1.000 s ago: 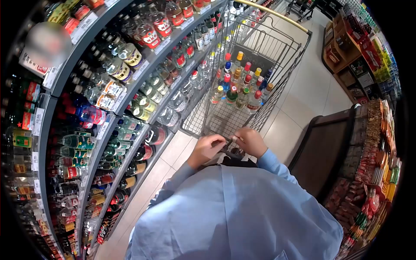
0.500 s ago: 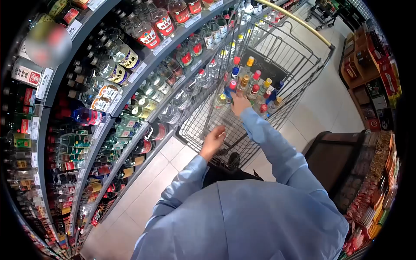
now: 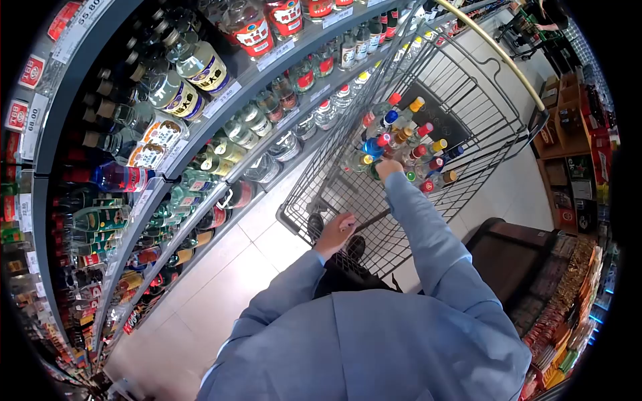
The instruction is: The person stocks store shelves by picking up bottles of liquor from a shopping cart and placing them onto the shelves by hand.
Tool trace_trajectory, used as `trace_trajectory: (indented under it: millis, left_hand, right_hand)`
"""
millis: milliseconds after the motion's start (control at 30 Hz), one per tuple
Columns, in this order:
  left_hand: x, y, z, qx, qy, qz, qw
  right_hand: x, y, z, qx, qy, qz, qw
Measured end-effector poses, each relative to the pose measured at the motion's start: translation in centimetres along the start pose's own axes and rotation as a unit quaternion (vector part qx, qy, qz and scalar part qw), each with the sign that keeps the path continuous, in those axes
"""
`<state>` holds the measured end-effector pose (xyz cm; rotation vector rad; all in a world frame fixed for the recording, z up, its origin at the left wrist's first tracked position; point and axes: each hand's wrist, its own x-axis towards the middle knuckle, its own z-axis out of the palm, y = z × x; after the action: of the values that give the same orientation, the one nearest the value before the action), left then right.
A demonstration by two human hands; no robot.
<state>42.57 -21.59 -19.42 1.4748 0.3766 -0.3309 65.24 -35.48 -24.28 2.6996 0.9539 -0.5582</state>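
Observation:
My right hand reaches down into the wire shopping cart, its fingers closed round a bottle at the near side of a bottle cluster. Green glass shows beside the fingers; the rest of that bottle is hidden. Just beyond stands a blue bottle with a red cap. Around it are several upright bottles with red, yellow and blue caps, among them a yellow-capped bottle. Over the cart's near end, my left hand hovers with loosely bent fingers and holds nothing.
A curved shelf packed with bottles and price tags runs along the left. To the right stand a dark, brown-topped case and stacked packaged goods. Behind the cart is a wooden display rack. A person is at the far right.
My right hand has let go of the blue bottle, which now stands in the cluster, and has shifted nearer to a neighbouring bottle. The view has turned slightly; my left hand's fingers are more bent.

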Motion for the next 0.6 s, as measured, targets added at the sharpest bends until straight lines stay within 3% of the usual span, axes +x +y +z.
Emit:
trace_trajectory:
  millis: [100,133,233,367,400,467,533,567,600]
  left_hand:
    - [0.8,-0.8,-0.3,0.01,-0.016,-0.01,1.0]
    - [1.1,-1.1,-0.3,0.021,-0.022,-0.012,0.999]
    - [2.0,-1.3,-0.3,0.043,-0.031,-0.037,0.998]
    - [2.2,-0.6,-0.3,0.195,0.014,-0.002,0.981]
    - [1.8,2.7,-0.7,0.168,-0.041,-0.009,0.985]
    - [2.1,2.8,-0.9,0.31,-0.045,0.14,0.939]
    - [1.7,4.8,-1.1,0.386,-0.085,0.193,0.898]
    - [1.2,6.5,-1.4,0.395,-0.116,0.199,0.89]
    - [0.6,8.0,-1.6,0.402,-0.146,0.206,0.88]
  right_hand:
    - [-1.0,-1.2,-0.2,-0.005,-0.071,-0.045,0.996]
    - [-2.1,-1.6,-0.9,-0.008,-0.054,-0.08,0.995]
    - [-3.1,-2.3,0.8,0.023,0.012,-0.054,0.998]
    - [-5.5,-2.4,0.2,0.049,-0.029,-0.057,0.997]
    - [-5.9,-2.1,-0.1,0.085,-0.076,-0.077,0.991]
    - [-7.4,0.1,0.2,0.166,-0.012,-0.214,0.963]
    - [-10.8,0.4,-4.0,0.329,-0.012,-0.212,0.92]
    - [-13.6,0.5,-9.9,0.441,-0.044,-0.142,0.885]
    - [-15.3,0.8,-14.1,0.44,-0.053,-0.14,0.885]
